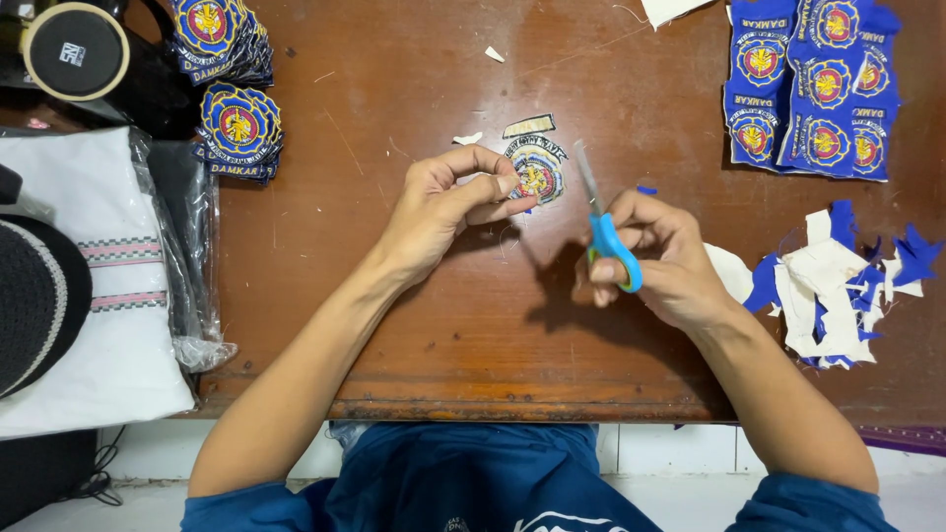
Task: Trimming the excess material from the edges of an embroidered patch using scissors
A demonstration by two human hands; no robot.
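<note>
Now we pinch a round patch (537, 174) by its edge with our left hand (443, 209), at twelve o'clock on the brown table (394, 315). Our right hand (655, 261) grips blue scissors (609, 236), blades looking closed. We think the patch is light, thin and bendy.

Bare forearms; short blue sleeves, perhaps a printed shirt.

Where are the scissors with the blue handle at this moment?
In the head view, the scissors are in the right hand, right of centre over the brown table, blades pointing toward the round patch.
</note>
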